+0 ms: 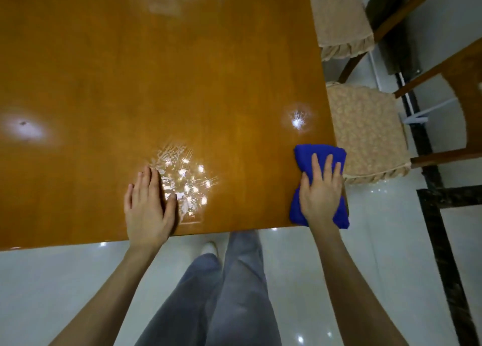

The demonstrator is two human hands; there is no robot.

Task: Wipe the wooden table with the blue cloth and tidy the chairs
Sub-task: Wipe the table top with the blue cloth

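Glossy pale floor [52, 280] shows below the near edge of the wooden table [130, 71], whose varnished top throws back lamp glare. The blue cloth [320, 153] lies bunched at the table's near right corner. The right hand [319, 189] presses down on it with fingers straight and spread, not curled round it, probably to keep the cloth flat against the wood for wiping. The left hand [147, 202] rests flat and open on bare wood by the near edge, likely as a brace. Since the cloth reaches the right edge, room for a stroke lies leftward and away. The near chair [365, 131] and the far chair [339, 19] stand close along that edge.
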